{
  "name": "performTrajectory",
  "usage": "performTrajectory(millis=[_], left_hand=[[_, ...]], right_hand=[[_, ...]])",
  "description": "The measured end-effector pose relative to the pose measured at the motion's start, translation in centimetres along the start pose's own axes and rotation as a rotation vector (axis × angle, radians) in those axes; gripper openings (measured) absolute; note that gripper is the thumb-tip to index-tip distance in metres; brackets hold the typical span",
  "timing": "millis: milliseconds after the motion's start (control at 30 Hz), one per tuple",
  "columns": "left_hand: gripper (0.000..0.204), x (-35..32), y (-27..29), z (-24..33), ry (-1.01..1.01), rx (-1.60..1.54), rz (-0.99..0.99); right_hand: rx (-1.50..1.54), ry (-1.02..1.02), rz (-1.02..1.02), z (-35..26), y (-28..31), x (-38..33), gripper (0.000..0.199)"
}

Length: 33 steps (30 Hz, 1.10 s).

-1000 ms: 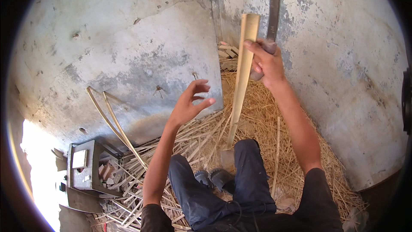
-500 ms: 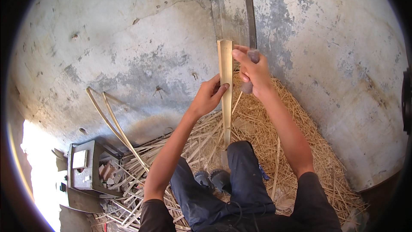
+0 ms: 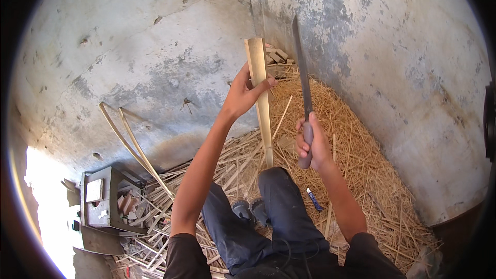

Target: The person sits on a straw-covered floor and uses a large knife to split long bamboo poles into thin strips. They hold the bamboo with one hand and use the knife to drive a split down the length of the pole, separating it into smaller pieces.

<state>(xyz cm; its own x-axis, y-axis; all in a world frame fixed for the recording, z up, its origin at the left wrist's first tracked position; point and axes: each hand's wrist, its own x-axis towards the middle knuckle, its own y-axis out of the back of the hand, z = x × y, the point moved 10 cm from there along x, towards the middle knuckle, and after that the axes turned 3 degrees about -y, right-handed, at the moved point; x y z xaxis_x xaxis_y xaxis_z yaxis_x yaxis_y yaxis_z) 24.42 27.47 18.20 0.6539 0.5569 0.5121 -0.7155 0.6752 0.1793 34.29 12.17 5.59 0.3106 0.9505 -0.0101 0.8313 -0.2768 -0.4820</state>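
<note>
A split length of bamboo [image 3: 263, 108] stands nearly upright before me, its hollow face toward me and its lower end down by my knee. My left hand [image 3: 245, 90] grips it around the upper part, thumb across the hollow face. To its right, my right hand [image 3: 314, 144] is closed round the handle of a long knife [image 3: 304, 70]. The dark blade points up, a little to the left at the tip, apart from the bamboo. What the bamboo's lower end rests on is hidden behind my leg.
Bamboo strips and shavings [image 3: 351, 155] cover the floor. Two bent strips [image 3: 135, 147] lean at the left wall. A grey box-like casing [image 3: 98, 196] with broken pieces lies at the left. A blue packet [image 3: 314, 199] sits on the shavings. Bare walls [image 3: 170, 46] meet ahead.
My right hand has come down and away from the bamboo, bringing the knife lower. My left hand has slid higher on the bamboo, whose top has shifted left.
</note>
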Motion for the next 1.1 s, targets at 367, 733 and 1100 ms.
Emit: performTrajectory(millis=[367,733,1100], left_hand=[[0.034,2.2,0.8,-0.8,-0.05,-0.263,0.051],[0.041,1.6,1.4,-2.2,-0.016,-0.263,0.175],[0.042,0.7,4.1,-2.1,-0.059,-0.151,0.349]], right_hand=[[0.024,-0.451,0.149,20.0,7.7,-1.5,0.058],[0.125,-0.417,-0.012,21.1,2.3,1.9,0.059],[-0.115,-0.72,0.286,38.2,15.3,-1.1,0.058]])
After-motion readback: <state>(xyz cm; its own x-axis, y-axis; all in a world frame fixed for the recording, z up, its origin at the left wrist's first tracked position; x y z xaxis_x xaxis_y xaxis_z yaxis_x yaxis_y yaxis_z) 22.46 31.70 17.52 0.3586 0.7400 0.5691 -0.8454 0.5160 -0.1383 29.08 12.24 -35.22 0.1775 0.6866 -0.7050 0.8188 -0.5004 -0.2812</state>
